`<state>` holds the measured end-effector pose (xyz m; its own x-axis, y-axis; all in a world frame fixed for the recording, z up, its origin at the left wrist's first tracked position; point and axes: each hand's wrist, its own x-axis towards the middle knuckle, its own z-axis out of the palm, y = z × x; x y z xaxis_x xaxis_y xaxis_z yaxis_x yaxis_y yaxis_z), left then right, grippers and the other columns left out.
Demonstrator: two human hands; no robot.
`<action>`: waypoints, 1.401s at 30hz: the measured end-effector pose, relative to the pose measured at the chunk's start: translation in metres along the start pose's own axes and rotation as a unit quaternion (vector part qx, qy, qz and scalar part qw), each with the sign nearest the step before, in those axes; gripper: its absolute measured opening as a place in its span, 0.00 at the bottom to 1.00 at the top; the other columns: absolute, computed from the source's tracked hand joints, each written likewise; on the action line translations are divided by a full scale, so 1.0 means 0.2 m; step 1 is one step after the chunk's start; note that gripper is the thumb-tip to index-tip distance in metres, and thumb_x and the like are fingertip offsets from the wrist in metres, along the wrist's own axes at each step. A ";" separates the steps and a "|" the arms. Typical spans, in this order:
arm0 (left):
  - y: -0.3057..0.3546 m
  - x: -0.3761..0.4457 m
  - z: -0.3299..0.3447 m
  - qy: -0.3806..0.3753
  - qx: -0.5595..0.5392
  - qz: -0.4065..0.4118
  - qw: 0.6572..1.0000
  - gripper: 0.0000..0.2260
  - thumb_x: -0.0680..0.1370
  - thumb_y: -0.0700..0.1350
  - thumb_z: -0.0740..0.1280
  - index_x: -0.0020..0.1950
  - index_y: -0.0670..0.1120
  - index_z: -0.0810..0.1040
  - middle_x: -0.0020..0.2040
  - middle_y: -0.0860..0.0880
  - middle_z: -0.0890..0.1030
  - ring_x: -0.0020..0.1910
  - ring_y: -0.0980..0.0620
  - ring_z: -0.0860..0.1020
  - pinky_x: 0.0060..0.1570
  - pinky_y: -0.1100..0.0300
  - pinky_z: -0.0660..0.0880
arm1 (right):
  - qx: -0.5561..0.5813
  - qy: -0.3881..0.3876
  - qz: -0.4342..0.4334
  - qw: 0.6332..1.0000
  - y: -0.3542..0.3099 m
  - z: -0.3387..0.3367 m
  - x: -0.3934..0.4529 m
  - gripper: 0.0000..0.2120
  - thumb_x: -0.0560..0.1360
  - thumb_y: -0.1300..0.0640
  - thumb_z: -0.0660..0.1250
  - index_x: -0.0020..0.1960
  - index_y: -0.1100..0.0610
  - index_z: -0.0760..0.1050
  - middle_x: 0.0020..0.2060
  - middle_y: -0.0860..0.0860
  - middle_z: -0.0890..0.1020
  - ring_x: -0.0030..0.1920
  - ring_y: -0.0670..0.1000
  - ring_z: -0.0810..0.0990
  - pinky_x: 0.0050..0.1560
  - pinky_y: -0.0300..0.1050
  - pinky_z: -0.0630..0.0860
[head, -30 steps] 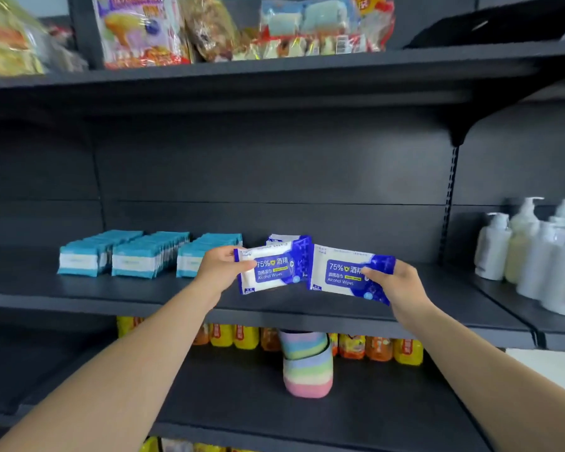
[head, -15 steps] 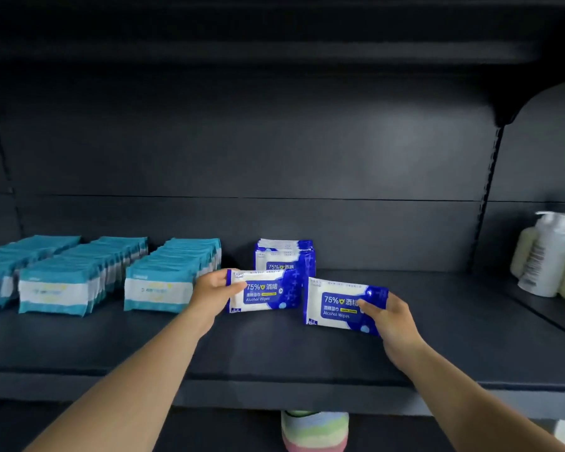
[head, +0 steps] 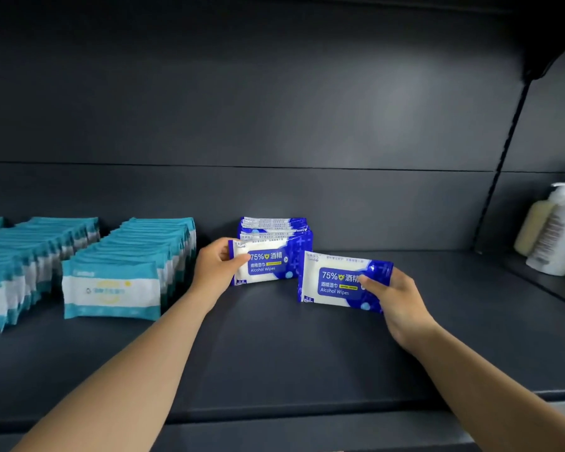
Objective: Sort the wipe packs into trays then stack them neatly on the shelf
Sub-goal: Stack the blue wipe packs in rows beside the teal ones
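Note:
My left hand (head: 214, 267) grips a blue-and-white alcohol wipe pack (head: 268, 264) by its left end, upright against the front of a short row of the same blue packs (head: 274, 225) standing on the dark shelf (head: 274, 353). My right hand (head: 393, 296) holds a second blue alcohol wipe pack (head: 335, 283) by its right end, upright just right of and nearer than the row. Whether its lower edge touches the shelf I cannot tell.
Rows of teal-and-white wipe packs (head: 118, 282) stand on the shelf to the left, more of them at the far left edge (head: 0, 288). White and cream pump bottles (head: 555, 230) stand on the neighbouring shelf at the right. The shelf's back panel (head: 274, 125) rises behind.
The view has moved closer to the shelf. My left hand has brought its pack up against the blue row. My right hand has brought its pack in and down beside the row.

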<state>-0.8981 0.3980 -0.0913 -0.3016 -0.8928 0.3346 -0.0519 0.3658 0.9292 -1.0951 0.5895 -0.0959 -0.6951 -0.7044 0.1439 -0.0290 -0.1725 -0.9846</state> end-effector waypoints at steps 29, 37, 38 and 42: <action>-0.07 0.03 0.00 -0.061 0.153 0.013 0.986 0.28 0.66 0.41 0.78 0.63 0.48 0.72 0.58 0.50 0.79 0.54 0.54 0.79 0.53 0.56 0.77 | -0.188 -0.012 -0.122 0.975 0.07 0.45 0.22 0.22 0.69 0.58 0.76 0.55 0.48 0.68 0.55 0.47 0.73 0.54 0.44 0.75 0.49 0.35 0.75; -0.08 0.05 0.02 -0.041 0.174 0.030 0.983 0.27 0.66 0.41 0.78 0.62 0.47 0.72 0.58 0.49 0.79 0.53 0.54 0.79 0.47 0.63 0.75 | -0.212 -0.044 -0.108 0.970 0.11 0.45 0.26 0.37 0.66 0.58 0.78 0.68 0.51 0.63 0.63 0.47 0.70 0.63 0.46 0.72 0.61 0.47 0.75; -0.07 0.04 0.02 -0.038 0.178 0.031 0.983 0.29 0.66 0.41 0.78 0.63 0.47 0.71 0.58 0.49 0.78 0.54 0.54 0.78 0.48 0.62 0.75 | -0.219 -0.037 -0.114 0.968 0.11 0.45 0.25 0.37 0.66 0.57 0.79 0.68 0.51 0.62 0.64 0.47 0.69 0.64 0.47 0.71 0.62 0.47 0.74; 0.00 -0.01 -0.01 -0.015 0.218 0.031 0.975 0.35 0.67 0.44 0.77 0.71 0.45 0.66 0.65 0.47 0.74 0.61 0.51 0.74 0.59 0.58 0.72 | -0.319 -0.011 -0.137 0.938 0.08 0.39 0.21 0.40 0.67 0.52 0.77 0.72 0.54 0.59 0.68 0.49 0.66 0.69 0.49 0.65 0.68 0.48 0.68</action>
<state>-0.8964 0.3993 -0.0917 -0.3440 -0.8595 0.3781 -0.4303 0.5022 0.7501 -1.0697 0.5033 -0.0982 -0.5844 -0.7089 0.3950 -0.6330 0.0937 -0.7685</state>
